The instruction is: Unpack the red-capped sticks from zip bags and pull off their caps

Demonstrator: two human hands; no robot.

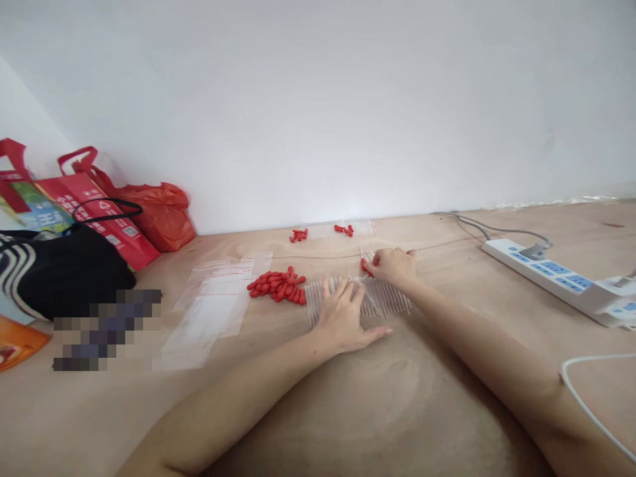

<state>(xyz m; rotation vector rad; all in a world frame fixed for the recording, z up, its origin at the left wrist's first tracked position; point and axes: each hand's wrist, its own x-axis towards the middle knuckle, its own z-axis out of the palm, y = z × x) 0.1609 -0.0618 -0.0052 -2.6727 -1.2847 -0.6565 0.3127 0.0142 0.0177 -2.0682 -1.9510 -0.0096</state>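
A row of thin clear tubes [395,301] lies side by side on the wooden table. My left hand [342,315] rests flat over the row, fingers spread. At the row's far edge, my right hand [395,266] is closed, with a red rubber bulb [366,266] at its fingertips; a few clear tubes [366,253] stick out beside it. Left of the row sits a pile of red rubber bulbs [278,286]. Farther back, two small groups of red bulbs [299,235] flank more clear tubes [322,232].
Clear zip bags [211,318] lie flat to the left. A black bag [69,271], red shopping bags [99,212] and a blurred-out item [106,331] are farther left. A white power strip [551,275] with cables occupies the right. A white wall [348,106] closes off the back.
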